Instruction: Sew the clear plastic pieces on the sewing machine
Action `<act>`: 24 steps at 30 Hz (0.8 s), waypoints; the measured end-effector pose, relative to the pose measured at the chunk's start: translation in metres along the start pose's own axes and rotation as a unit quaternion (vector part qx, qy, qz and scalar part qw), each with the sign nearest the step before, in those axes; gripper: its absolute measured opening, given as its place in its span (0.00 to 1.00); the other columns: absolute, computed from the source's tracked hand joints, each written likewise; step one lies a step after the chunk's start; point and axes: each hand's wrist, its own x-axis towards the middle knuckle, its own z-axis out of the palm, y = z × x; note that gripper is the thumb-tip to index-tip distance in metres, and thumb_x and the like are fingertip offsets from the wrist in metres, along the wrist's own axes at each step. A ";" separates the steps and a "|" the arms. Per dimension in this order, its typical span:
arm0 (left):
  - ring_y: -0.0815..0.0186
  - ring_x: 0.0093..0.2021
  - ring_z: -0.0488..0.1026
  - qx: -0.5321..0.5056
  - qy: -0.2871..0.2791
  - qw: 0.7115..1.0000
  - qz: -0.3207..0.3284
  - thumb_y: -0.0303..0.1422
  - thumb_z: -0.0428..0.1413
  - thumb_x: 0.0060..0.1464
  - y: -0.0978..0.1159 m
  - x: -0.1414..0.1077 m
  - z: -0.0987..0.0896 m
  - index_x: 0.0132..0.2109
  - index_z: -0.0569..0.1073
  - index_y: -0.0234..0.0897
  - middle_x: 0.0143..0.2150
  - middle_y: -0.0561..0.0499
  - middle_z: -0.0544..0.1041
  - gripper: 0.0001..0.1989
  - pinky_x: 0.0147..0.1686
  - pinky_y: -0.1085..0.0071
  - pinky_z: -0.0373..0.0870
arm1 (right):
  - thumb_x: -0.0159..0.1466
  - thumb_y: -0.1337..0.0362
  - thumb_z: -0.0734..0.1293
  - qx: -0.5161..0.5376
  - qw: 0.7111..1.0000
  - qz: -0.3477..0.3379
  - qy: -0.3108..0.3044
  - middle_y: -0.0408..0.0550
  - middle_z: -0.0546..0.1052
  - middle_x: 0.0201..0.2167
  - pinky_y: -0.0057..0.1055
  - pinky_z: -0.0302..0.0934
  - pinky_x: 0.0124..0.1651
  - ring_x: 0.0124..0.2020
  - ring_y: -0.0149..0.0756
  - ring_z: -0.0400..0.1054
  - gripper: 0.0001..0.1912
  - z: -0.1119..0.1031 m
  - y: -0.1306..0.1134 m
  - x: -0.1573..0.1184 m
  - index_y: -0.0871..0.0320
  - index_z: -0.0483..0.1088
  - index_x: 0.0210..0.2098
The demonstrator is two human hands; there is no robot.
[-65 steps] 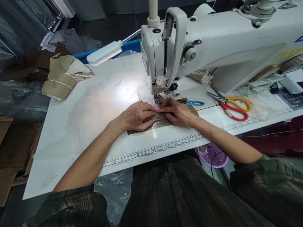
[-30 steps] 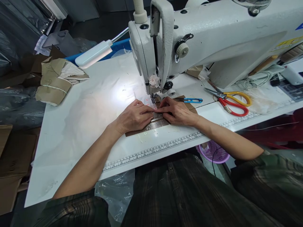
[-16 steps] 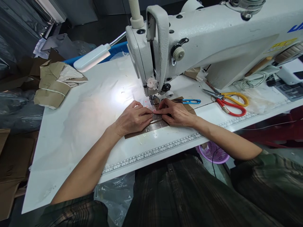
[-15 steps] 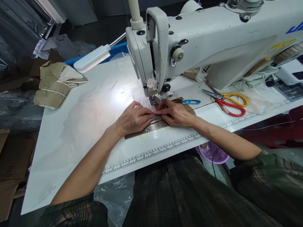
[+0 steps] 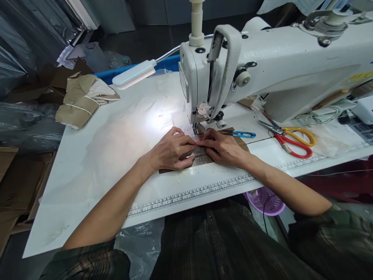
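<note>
Both my hands lie at the needle area of a white sewing machine [image 5: 195, 77]. My left hand [image 5: 175, 149] rests with bent fingers over the brown tape-covered plate, its fingertips pinched at a small piece of thin, pale fabric [image 5: 189, 131] by the presser foot [image 5: 198, 128]. My right hand [image 5: 225, 147] meets it from the right, index finger stretched to the same spot. The fabric edge between the fingertips is too small to make out fully. Beneath the hands the shiny plate [image 5: 201, 159] shows.
Blue thread snips [image 5: 244, 134] lie right of my right hand, with red-and-yellow scissors [image 5: 291, 138] beyond. A lamp [image 5: 134, 74] hangs over the white table [image 5: 96, 175]. A tied paper bundle [image 5: 78, 105] sits at the far left, and a purple basket [image 5: 268, 200] stands below the edge.
The camera view has shifted, so the machine and table appear farther right and slightly lower. My left fingers have spread a little over the plate; both hands stay near the presser foot.
</note>
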 end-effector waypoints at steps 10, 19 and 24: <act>0.60 0.39 0.75 0.021 -0.033 0.998 -0.053 0.38 0.53 0.59 -0.002 -0.002 0.003 0.44 0.78 0.37 0.47 0.45 0.79 0.13 0.48 0.56 0.66 | 0.70 0.66 0.57 -0.075 0.995 0.025 -0.064 0.57 0.72 0.47 0.35 0.64 0.34 0.38 0.40 0.68 0.21 -0.009 -0.009 0.010 0.56 0.70 0.59; 0.58 0.41 0.74 0.040 -0.071 0.992 -0.091 0.40 0.52 0.59 -0.001 0.000 0.000 0.48 0.76 0.34 0.50 0.42 0.78 0.17 0.48 0.56 0.65 | 0.71 0.64 0.54 -0.101 0.990 0.043 -0.091 0.58 0.72 0.47 0.34 0.60 0.29 0.35 0.40 0.68 0.22 -0.009 -0.009 0.015 0.56 0.68 0.60; 0.56 0.42 0.74 0.054 -0.067 0.991 -0.099 0.40 0.54 0.59 0.000 0.000 0.002 0.51 0.75 0.33 0.52 0.40 0.76 0.18 0.48 0.55 0.65 | 0.72 0.64 0.54 -0.100 0.991 0.026 -0.082 0.57 0.72 0.46 0.36 0.63 0.33 0.36 0.40 0.69 0.22 -0.010 -0.004 0.012 0.55 0.68 0.60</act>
